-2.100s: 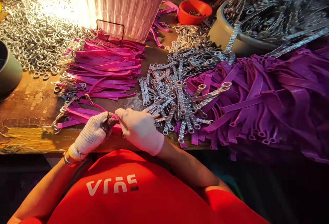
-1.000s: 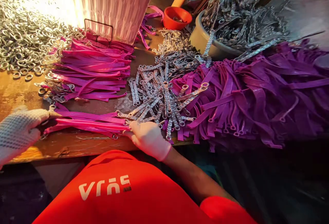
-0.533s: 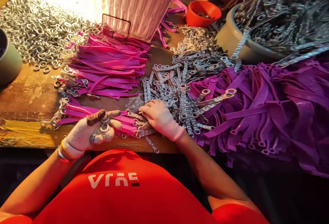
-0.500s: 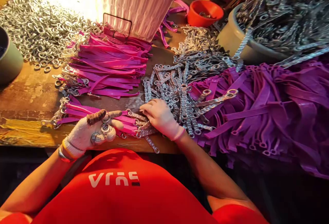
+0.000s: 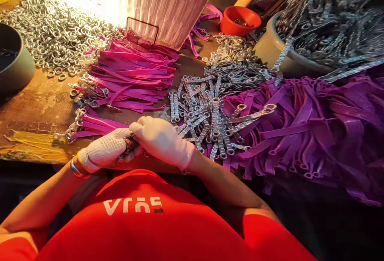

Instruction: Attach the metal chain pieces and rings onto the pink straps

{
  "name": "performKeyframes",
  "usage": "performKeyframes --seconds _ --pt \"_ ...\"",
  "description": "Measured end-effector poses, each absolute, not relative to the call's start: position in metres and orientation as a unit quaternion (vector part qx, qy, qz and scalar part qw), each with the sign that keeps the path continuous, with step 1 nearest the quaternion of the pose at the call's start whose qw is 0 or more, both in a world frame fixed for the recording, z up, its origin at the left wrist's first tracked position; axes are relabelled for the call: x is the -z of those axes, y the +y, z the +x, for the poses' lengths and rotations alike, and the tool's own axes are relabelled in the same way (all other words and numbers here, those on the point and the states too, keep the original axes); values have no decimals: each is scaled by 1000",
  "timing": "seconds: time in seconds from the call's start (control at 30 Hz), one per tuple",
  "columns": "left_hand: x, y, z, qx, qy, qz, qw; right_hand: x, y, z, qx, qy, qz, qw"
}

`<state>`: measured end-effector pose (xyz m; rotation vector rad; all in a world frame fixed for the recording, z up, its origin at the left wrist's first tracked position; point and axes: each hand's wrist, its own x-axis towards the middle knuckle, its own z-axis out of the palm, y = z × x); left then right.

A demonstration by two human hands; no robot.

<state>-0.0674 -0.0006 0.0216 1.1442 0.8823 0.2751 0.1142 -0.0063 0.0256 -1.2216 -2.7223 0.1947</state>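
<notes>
My left hand [image 5: 109,149], in a dotted white glove with brown finger covers, is closed near the table's front edge. Half a second earlier metal rings showed in its fingers; now they are mostly hidden. My right hand [image 5: 162,137], in a plain white glove, meets it with bent fingers pressed together. What lies between the fingertips is covered. Pink straps [image 5: 99,124] with rings at their left ends run under my hands. Just right of my right hand lies a pile of short silver chain-like strips [image 5: 214,121] with looped ends.
Behind my hands is a stack of pink straps [image 5: 135,75], with a heap of metal rings [image 5: 57,33] at left. A bright ribbed lampshade [image 5: 159,9] overhangs the stack. Purple straps [image 5: 306,133] and a bucket [image 5: 270,43] of silver strips stand right. A dark bowl [image 5: 24,69] sits left.
My right hand has moved left from the silver strips to my left hand. My left hand has turned over, so its back shows and its rings are hidden. The view has shifted slightly.
</notes>
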Motion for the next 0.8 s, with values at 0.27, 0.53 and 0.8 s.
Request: performKeyframes --seconds 0.27,0.53,0.8 --pt "-40 11 -52 -376 449 577 569 -64 18 140 -238 -824 -443 259" --pt "-36 12 -37 -393 406 558 608 -55 9 144 -328 -748 -478 324" --pt "-10 11 -53 -182 436 708 525 4 -13 137 -337 -727 -489 346"
